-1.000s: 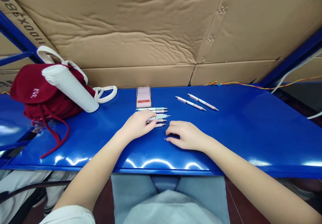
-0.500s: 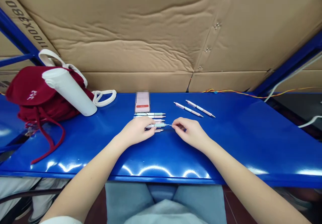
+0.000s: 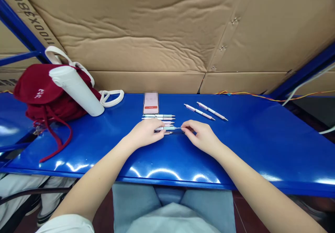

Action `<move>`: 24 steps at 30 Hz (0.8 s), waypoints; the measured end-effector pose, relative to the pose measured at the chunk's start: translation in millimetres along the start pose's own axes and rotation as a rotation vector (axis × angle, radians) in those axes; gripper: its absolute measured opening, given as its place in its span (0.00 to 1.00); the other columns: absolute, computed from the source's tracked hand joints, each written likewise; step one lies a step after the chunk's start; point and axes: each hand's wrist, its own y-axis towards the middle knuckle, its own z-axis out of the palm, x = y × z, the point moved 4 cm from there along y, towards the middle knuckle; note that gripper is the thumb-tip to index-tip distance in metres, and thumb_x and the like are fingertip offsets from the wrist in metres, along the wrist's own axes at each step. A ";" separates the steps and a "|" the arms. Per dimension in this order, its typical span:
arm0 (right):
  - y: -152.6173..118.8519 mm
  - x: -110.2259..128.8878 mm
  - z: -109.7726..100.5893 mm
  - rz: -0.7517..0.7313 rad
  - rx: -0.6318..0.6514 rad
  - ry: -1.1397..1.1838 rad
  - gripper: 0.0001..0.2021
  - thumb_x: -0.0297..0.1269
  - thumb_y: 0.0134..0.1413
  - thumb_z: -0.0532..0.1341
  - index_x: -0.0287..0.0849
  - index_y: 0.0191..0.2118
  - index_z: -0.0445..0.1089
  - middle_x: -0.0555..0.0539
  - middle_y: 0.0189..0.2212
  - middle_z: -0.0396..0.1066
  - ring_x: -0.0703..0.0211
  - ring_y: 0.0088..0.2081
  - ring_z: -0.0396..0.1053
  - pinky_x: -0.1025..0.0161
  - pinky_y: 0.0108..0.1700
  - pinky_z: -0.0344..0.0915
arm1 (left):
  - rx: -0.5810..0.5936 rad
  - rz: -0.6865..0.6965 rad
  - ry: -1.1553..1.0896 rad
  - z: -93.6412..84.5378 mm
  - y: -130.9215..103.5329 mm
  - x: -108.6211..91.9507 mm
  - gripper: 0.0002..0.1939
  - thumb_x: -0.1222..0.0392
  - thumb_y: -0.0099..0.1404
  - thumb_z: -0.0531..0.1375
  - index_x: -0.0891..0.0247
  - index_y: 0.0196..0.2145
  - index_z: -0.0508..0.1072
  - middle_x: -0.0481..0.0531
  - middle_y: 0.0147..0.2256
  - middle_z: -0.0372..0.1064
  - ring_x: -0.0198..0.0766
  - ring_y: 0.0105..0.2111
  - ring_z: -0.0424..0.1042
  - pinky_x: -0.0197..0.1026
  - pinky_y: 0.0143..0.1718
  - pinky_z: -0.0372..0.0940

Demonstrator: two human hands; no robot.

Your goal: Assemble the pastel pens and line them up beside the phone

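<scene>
One pen with a pale green front (image 3: 170, 128) is held lengthwise between two hands over a blue table (image 3: 235, 149), at the near side of a row of pens (image 3: 162, 115). Its barrel is pinched by the closed thumb and fingers of the left hand (image 3: 143, 132), the front end exposed, apparently so that the tip can be reached from the other side. There a thin piece (image 3: 179, 128) is nipped by the right hand (image 3: 201, 134), thumb and forefinger drawn together with almost no gap; what the piece is cannot be told. The row is partly covered by the left hand, its points aligned rightward, seemingly for order. Beyond it a phone (image 3: 151, 104) is laid flat. Two other pens (image 3: 199, 112) are set apart, slanted. Farther left, a white bottle (image 3: 78, 91) is leaned against a red bag (image 3: 34, 86).
</scene>
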 end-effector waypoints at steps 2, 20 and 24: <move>0.4 2.0 2.0 -0.006 0.006 0.006 0.08 0.36 0.58 0.52 0.44 0.34 0.68 0.46 0.31 0.73 0.57 0.33 0.70 0.61 0.38 0.65 | 0.008 0.004 -0.011 1.7 -0.6 -1.0 0.12 0.56 0.62 0.54 0.60 0.40 0.74 0.51 0.37 0.74 0.40 0.36 0.72 0.37 0.37 0.66; 0.8 -25.6 2.8 -0.003 0.217 -0.114 0.10 0.31 0.56 0.53 0.44 0.38 0.71 0.45 0.37 0.67 0.57 0.37 0.68 0.59 0.42 0.65 | -0.025 0.019 -0.002 -2.5 -0.2 -1.2 0.13 0.59 0.63 0.53 0.62 0.41 0.74 0.52 0.40 0.74 0.41 0.38 0.72 0.40 0.41 0.65; 3.1 -21.7 1.3 0.032 0.094 -0.016 0.06 0.31 0.54 0.55 0.42 0.35 0.69 0.47 0.32 0.69 0.61 0.30 0.66 0.63 0.35 0.64 | -0.015 0.018 -0.001 -0.8 0.1 -1.0 0.12 0.59 0.63 0.53 0.61 0.40 0.74 0.52 0.39 0.74 0.41 0.38 0.72 0.39 0.40 0.66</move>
